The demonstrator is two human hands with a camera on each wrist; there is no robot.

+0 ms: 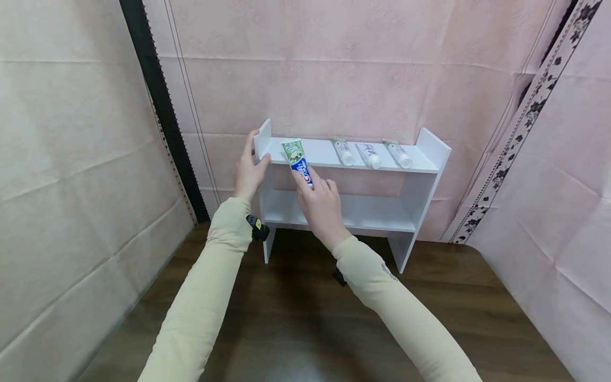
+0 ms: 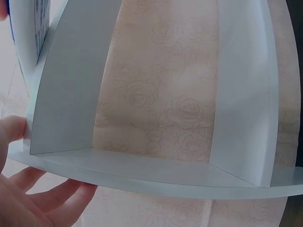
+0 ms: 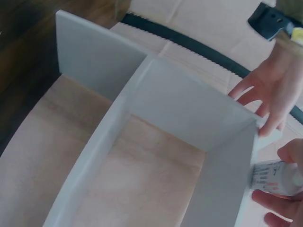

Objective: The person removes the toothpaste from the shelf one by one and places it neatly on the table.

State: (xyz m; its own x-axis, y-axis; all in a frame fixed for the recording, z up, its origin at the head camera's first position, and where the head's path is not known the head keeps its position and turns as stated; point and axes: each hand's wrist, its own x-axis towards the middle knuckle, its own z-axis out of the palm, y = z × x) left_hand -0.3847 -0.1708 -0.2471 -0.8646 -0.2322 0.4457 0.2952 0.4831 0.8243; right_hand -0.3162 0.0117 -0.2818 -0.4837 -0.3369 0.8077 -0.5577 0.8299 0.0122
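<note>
My right hand (image 1: 322,207) pinches a green, white and blue toothpaste tube (image 1: 294,154) by its cap end, over the left part of the top board of a white two-tier shelf (image 1: 382,211). The tube's flat crimped end points away, towards the back. At the shelf's upper left corner, my left hand (image 1: 248,172) grips the side panel (image 1: 262,139); the left wrist view has its thumb at the front edge and its fingers (image 2: 78,194) along the outer face. In the right wrist view the tube (image 3: 267,177) shows beside the top board, between thumb and fingers.
Three white-capped tubes, the left one (image 1: 342,152), the middle one (image 1: 368,155) and the right one (image 1: 398,154), lie side by side on the top board. The shelf stands on a dark wooden table (image 1: 296,307), with pale cloth walls (image 1: 334,79) behind and beside it.
</note>
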